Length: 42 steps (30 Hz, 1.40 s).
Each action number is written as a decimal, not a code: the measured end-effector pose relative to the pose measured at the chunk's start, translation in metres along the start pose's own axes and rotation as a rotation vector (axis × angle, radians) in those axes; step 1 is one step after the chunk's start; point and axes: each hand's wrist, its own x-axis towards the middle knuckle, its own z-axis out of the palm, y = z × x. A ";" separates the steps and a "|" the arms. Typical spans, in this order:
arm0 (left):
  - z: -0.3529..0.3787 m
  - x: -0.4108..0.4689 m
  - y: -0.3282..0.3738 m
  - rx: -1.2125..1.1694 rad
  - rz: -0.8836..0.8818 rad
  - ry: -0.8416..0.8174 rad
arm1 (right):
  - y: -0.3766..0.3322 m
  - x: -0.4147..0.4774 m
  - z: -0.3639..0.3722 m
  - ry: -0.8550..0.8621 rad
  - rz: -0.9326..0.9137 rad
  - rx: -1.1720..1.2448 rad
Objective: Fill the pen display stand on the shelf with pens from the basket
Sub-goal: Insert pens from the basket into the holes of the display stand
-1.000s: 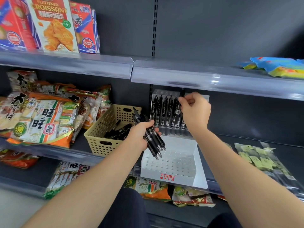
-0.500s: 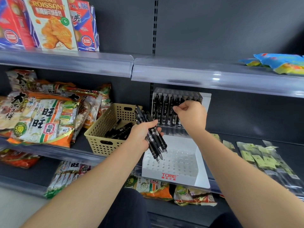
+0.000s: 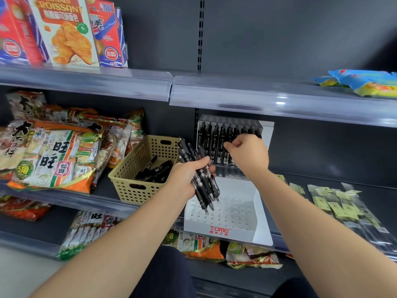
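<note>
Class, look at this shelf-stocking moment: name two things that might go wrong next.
The left hand grips a fanned bundle of pens, tips down above the stand; one may slip out. The right hand reaches among the upright back-row pens and might knock neighbours askew.

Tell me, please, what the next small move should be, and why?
Probably the right hand should draw one pen from the bundle of pens in the left hand and seat it: the display stand has many empty front holes.
</note>
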 end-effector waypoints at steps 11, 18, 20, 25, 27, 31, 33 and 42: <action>0.006 -0.011 0.012 -0.104 -0.058 -0.057 | -0.007 -0.028 -0.022 -0.518 -0.327 0.449; 0.006 -0.017 0.017 -0.114 -0.101 -0.083 | -0.016 -0.032 -0.025 -0.608 -0.543 0.227; 0.004 -0.017 0.016 -0.133 -0.103 -0.081 | -0.018 -0.032 -0.027 -0.617 -0.547 0.211; 0.006 -0.020 0.014 -0.153 -0.112 -0.041 | -0.023 -0.033 -0.026 -0.394 -0.573 0.343; 0.007 -0.020 0.011 -0.099 -0.104 0.005 | -0.024 -0.031 -0.031 -0.225 -0.530 0.389; 0.006 -0.016 0.004 -0.051 -0.094 0.049 | -0.020 -0.028 -0.039 0.073 -0.435 0.375; 0.009 -0.018 0.001 -0.041 -0.086 0.041 | -0.016 -0.026 -0.043 0.176 -0.362 0.362; 0.019 -0.020 -0.010 0.039 -0.039 0.014 | 0.000 -0.011 -0.048 0.215 -0.210 0.084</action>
